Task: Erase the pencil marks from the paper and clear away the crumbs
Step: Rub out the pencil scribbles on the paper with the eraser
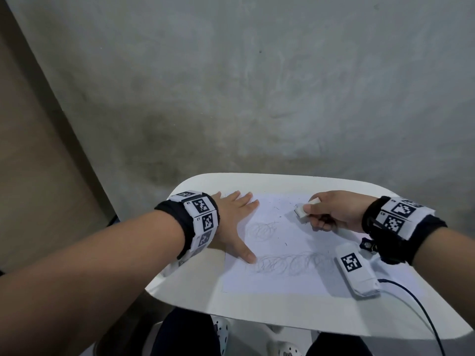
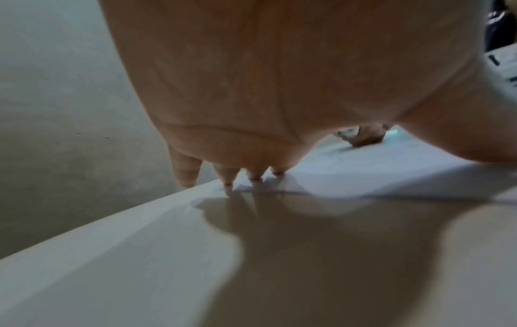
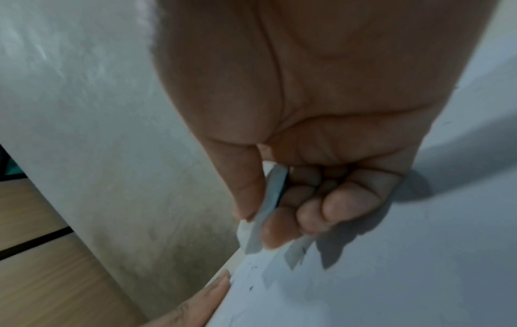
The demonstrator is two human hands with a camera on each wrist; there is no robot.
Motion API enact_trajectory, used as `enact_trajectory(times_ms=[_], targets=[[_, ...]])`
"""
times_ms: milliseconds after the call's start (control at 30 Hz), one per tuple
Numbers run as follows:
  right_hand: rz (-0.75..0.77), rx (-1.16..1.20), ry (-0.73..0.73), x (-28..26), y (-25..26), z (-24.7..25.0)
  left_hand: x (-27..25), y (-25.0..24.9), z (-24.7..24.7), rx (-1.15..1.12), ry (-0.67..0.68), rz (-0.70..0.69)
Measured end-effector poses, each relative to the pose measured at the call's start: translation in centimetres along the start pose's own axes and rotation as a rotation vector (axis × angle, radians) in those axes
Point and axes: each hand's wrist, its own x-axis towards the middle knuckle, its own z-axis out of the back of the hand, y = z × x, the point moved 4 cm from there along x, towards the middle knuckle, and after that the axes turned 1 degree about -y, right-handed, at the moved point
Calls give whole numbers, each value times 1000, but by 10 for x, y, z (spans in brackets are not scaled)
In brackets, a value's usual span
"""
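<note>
A white sheet of paper (image 1: 280, 242) lies on the small white table (image 1: 195, 289). Grey pencil scribbles (image 1: 293, 263) run across its near half, and a smaller scribble (image 1: 262, 228) sits above them. Dark eraser crumbs (image 1: 280, 209) speckle the far part of the sheet. My left hand (image 1: 235, 222) lies flat with spread fingers on the paper's left edge, thumb beside the long scribble. My right hand (image 1: 326, 214) pinches a white eraser (image 1: 305, 208) between thumb and curled fingers at the paper's far right. The eraser (image 3: 265, 212) is held tilted just over the sheet.
A white device with a black-and-white marker (image 1: 357, 271) lies on the table's right side, and a dark cable (image 1: 421, 312) runs from it off the near edge. A grey wall rises behind the table. My knees show below the table's near edge.
</note>
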Motion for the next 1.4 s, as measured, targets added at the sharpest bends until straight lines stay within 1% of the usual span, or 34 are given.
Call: enact_trajectory(times_ms=[33, 67, 133, 200, 267, 333, 367, 433, 467, 500, 567, 633, 667, 733, 767, 833, 900, 933, 967, 1000, 1033, 1067, 1133, 1167, 1200, 1233, 1300, 1333, 1400], targets=[[4, -30, -11, 0, 1, 0, -1, 2, -1, 7, 3, 3], [14, -110, -28, 1, 4, -2, -1, 4, -3, 9, 2, 3], [45, -421, -57, 2, 15, -11, 0, 5, -7, 2, 2, 0], [115, -725, -81, 4, 34, -24, 2, 6, -8, -13, 10, -3], [152, -990, -141, 2, 54, -39, 3, 7, -8, -36, 23, -7], [150, -1213, -163, -1, 62, -55, 3, 8, -8, -42, 31, -12], [156, -1287, -130, -3, 60, -66, 4, 8, -9, -40, 32, -15], [177, -1307, -5, -2, 49, -81, 5, 8, -10, -31, 34, -19], [195, -1265, 35, -1, 47, -81, 5, 8, -9, -25, 35, -19], [212, -1212, 33, 0, 49, -75, 5, 8, -9, -16, 38, -17], [222, -1126, -25, 5, 54, -56, 4, 7, -7, -3, 50, -8], [261, -1203, -75, 7, 56, -55, 5, 7, -7, -12, 51, -4], [287, -1250, -70, 9, 52, -63, 6, 8, -8, -13, 47, -5], [352, -1345, 43, 10, 40, -83, 7, 10, -11, -10, 40, -8], [355, -1354, 76, 9, 41, -84, 7, 10, -12, -11, 39, -8], [335, -1301, 14, 10, 53, -65, 6, 9, -10, -14, 43, -5], [386, -1311, -62, 9, 62, -52, 3, 7, -7, -19, 43, -1], [428, -1338, -70, 8, 61, -55, 3, 6, -7, -21, 43, -2], [480, -1357, -37, 5, 59, -63, 3, 7, -7, -20, 47, -2], [528, -1367, 29, 4, 51, -73, 4, 7, -8, -21, 52, -2], [539, -1363, 64, 4, 47, -77, 5, 7, -8, -22, 53, -4], [507, -1368, 44, 8, 47, -71, 5, 7, -8, -23, 54, -6], [443, -1371, -62, 15, 54, -51, 3, 7, -7, -26, 52, -7], [463, -1365, -93, 16, 57, -48, 3, 6, -6, -29, 50, -7], [509, -1357, -87, 14, 58, -51, 2, 6, -6, -30, 49, -8], [574, -1337, -39, 12, 55, -62, 2, 5, -6, -27, 51, -11], [648, -1302, 87, 5, 46, -81, 2, 5, -7, -23, 53, -15], [633, -1303, 77, 6, 47, -78, 2, 5, -7, -26, 52, -16], [538, -1321, -52, 15, 54, -56, 1, 5, -6, -32, 51, -13]])
